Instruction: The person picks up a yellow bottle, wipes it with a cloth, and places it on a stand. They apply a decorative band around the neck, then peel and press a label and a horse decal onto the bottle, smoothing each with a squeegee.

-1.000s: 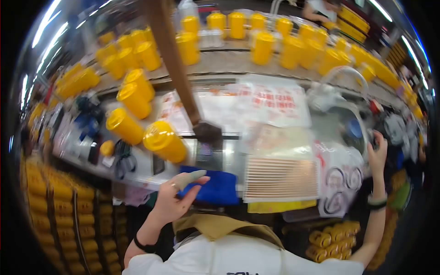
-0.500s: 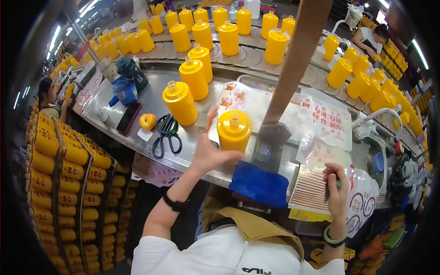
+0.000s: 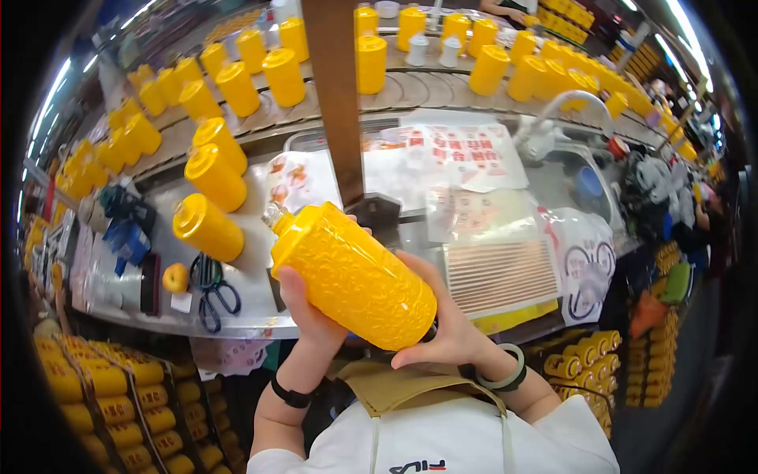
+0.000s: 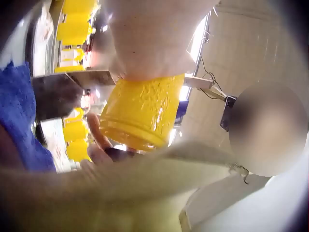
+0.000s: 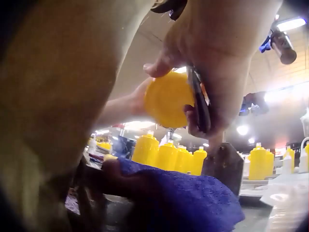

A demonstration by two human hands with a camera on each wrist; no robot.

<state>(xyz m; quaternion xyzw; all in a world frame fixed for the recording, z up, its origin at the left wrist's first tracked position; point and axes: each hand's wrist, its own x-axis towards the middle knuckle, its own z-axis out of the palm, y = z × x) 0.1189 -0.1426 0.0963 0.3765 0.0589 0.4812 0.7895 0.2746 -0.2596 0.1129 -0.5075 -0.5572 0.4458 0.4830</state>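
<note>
Tilted over the table's front edge is an embossed yellow bottle, its clear neck toward the upper left and its base toward the lower right. The left hand grips its side near the shoulder; in the left wrist view that hand covers the bottle's upper part. Around the base end curls the right hand, which also holds a narrow dark object, seen in the right wrist view beside the round base. A blue cloth lies below; the hands hide it in the head view.
A brown post rises behind the bottle. Yellow bottles, scissors, an apple and a phone are at left. To the right are a striped sheet and a sink. A conveyor carries bottles behind.
The bottle that stood beside the left hand is now lifted and tilted in both hands. The right hand has moved left from the striped sheet to its base. The head view has shifted.
</note>
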